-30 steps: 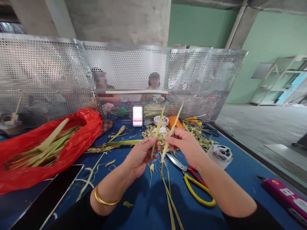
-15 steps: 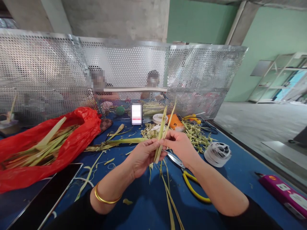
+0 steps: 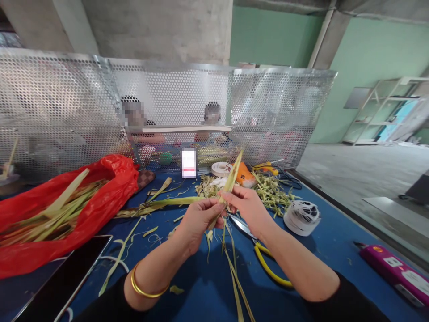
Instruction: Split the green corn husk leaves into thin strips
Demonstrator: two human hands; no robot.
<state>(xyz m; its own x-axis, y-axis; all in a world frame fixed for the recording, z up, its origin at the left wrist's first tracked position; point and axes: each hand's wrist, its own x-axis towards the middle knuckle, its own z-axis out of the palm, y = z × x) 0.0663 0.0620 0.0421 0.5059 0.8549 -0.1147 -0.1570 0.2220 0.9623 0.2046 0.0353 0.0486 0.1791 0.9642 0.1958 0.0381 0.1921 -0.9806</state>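
From here I see a blue worktop (image 3: pixel 201 286), yellow-green leaf strips (image 3: pixel 232 177) in the middle, a red bag (image 3: pixel 114 193) and brown checked pouch (image 3: pixel 145 179) at nine o'clock, yellow handles (image 3: pixel 266 270) at five, a purple tool (image 3: pixel 389 272) at four.

Craft wkshp: bare concrete wall (image 3: pixel 167 31), perf. metal divider (image 3: pixel 174 96), blue worktbl (image 3: pixel 201 286) w/ scissors (image 3: pixel 242 226) & leaf scraps (image 3: pixel 275 193).

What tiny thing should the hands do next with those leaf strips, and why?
Perhaps the right hand should gently press the leaf strips together while the left hand pinches below. The strips seem to overlap, both hands grip them close together, and the upper ends stick out past the fingers unsupported.
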